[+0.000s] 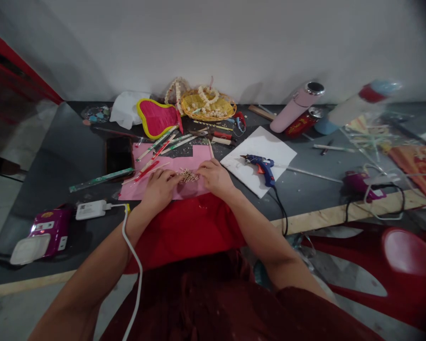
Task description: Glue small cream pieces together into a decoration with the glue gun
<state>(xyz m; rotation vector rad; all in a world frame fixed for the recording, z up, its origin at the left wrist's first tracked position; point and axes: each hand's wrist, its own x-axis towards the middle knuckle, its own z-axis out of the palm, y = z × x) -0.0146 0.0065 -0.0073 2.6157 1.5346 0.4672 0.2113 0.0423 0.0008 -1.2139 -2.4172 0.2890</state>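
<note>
I observe the cluster (189,175) on the pink paper (200,152), near the front edge of the table (308,192). It is small, pale and spiky: short pieces pointing various ways, dark gaps between. The left hand (159,186) and right hand (216,178) are apart, one at either side of it; I cannot tell whether either grips. Fingertip undersides are hidden. Individual pieces are too small to count. The red cloth (191,227) covers part of the front edge. The orange cloth (417,166) is cut off at right.
</note>
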